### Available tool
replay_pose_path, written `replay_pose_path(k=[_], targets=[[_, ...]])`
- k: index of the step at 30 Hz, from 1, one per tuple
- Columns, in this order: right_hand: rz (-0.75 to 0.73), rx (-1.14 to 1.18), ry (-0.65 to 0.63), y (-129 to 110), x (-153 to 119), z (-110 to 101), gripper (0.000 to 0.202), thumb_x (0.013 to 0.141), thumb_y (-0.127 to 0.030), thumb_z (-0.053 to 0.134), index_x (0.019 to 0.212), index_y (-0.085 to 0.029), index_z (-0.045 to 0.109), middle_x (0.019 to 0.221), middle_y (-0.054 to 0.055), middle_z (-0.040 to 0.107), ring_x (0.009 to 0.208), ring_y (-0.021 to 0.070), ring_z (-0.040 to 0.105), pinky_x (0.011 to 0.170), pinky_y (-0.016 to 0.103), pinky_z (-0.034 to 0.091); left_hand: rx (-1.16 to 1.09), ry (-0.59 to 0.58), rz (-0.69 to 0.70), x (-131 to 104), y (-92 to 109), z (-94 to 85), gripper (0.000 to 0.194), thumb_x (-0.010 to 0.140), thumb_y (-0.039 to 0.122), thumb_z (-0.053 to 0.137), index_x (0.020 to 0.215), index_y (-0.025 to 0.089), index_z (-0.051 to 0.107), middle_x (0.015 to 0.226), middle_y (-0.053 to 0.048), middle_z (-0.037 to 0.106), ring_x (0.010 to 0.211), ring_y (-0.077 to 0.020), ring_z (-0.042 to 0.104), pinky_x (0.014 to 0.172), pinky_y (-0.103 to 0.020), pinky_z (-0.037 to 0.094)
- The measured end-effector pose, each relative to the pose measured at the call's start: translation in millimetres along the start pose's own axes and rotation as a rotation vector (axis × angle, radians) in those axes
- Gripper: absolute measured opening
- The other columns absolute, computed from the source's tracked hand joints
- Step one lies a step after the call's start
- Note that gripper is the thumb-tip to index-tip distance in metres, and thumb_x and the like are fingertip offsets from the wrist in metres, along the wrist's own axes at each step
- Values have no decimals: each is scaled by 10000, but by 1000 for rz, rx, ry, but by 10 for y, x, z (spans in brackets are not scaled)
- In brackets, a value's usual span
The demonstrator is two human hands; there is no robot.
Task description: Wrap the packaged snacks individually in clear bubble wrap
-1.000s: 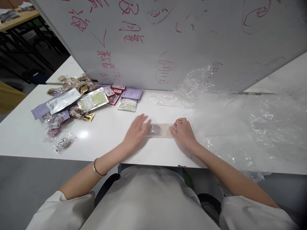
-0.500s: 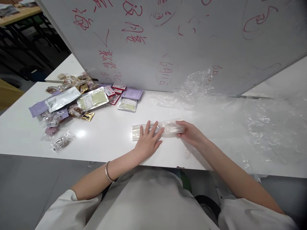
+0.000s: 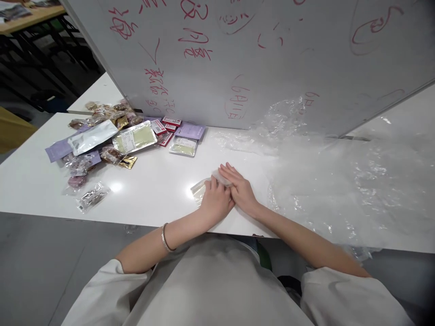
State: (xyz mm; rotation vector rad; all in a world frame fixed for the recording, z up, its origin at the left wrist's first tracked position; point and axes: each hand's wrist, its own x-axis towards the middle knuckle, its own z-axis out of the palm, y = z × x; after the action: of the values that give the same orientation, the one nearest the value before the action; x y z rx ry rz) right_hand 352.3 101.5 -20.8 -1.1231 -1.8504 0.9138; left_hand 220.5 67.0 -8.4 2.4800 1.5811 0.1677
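A folded clear plastic bag (image 3: 198, 192) lies on the white table in front of me, its left end showing past my left hand and a whitish bit above the fingers. My left hand (image 3: 216, 201) presses down on the bag with its fingers bent and closed over it. My right hand (image 3: 240, 188) meets it from the right, fingers stretched out side by side and lying on the bag's upper right part. The two hands touch and hide most of the bag.
On the left of the table (image 3: 142, 199) is a heap of small packets, with a silver pouch (image 3: 94, 137) and a green pouch (image 3: 135, 137) on top. A single clear packet (image 3: 94, 197) lies nearer. Loose plastic film (image 3: 326, 181) covers the right side. A whiteboard (image 3: 210, 81) stands behind.
My right hand has moved left with the bag's right end, up against my left hand. My left fingers, spread before, are now bent. The bag looks shorter and tilted.
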Motion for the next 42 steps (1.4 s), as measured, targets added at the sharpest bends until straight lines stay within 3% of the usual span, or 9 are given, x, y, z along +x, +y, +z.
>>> replay_pose_path(k=[8,11,15,18,23,30,33,37,42], targets=[[-383,-464,-343,136,102,-240,556,972,-124,298,1502,-239,418,1527,50,452,1485,209,281,1206,548,271,-376,-88,448,-363,-759,-448,458,926,192,487,1378,255,524,1496,-106,464,1453,-289,338,1183,-515,317],[-483,-617,-465,46,147,-335,671,867,-159,443,1532,-174,354,1561,89,398,1501,269,235,1219,589,183,-361,-129,434,-482,-1117,-588,584,853,207,570,1425,289,484,1609,-80,303,1488,-331,260,1176,-551,312],[-417,-775,-417,-166,21,-213,821,764,-215,557,1534,-69,315,1557,187,375,1469,361,277,1210,594,187,-318,-180,343,-507,-1334,-566,724,786,145,602,1471,303,430,1618,-104,253,1483,-386,226,1139,-603,330],[-313,-829,-380,-274,-131,-24,780,793,-201,542,1518,-13,321,1472,240,467,1404,389,382,1168,558,302,-343,-207,334,-525,-1279,-496,691,808,55,514,1457,285,453,1490,-139,393,1402,-323,369,1070,-486,449],[-389,-741,-398,-225,-270,41,805,805,-282,570,1508,14,312,1558,260,328,1482,411,214,1189,600,251,-350,-214,466,-622,-1076,-443,596,895,80,462,1465,256,447,1228,-147,530,1102,-230,574,927,-369,534],[-416,-593,-367,-23,-294,-23,506,888,-208,531,1384,-105,547,1573,189,343,1511,349,140,1196,615,227,-206,-76,632,-431,-1096,-411,715,871,140,530,1541,226,298,1634,-143,212,1513,-324,187,1212,-560,218],[-342,-403,-300,-56,-289,-41,308,974,-236,464,1168,-169,694,1516,139,455,1491,299,251,1204,580,251,-246,-32,657,-290,-1133,-316,551,949,198,497,1490,238,397,1592,-115,342,1484,-255,300,1214,-501,253],[-140,-139,-154,-146,-283,-71,243,996,-280,454,981,-216,687,1373,88,605,1376,241,472,1169,514,353,-414,197,477,-180,-997,-180,242,999,281,474,1112,221,680,1254,-90,679,1266,-232,566,1082,-438,421],[21,-91,28,-141,-242,-50,168,944,-260,499,781,-225,514,1075,88,631,1114,224,617,916,424,537,-567,227,107,-63,-679,-174,328,984,290,450,692,187,559,810,-49,611,832,-193,586,783,-357,457]])
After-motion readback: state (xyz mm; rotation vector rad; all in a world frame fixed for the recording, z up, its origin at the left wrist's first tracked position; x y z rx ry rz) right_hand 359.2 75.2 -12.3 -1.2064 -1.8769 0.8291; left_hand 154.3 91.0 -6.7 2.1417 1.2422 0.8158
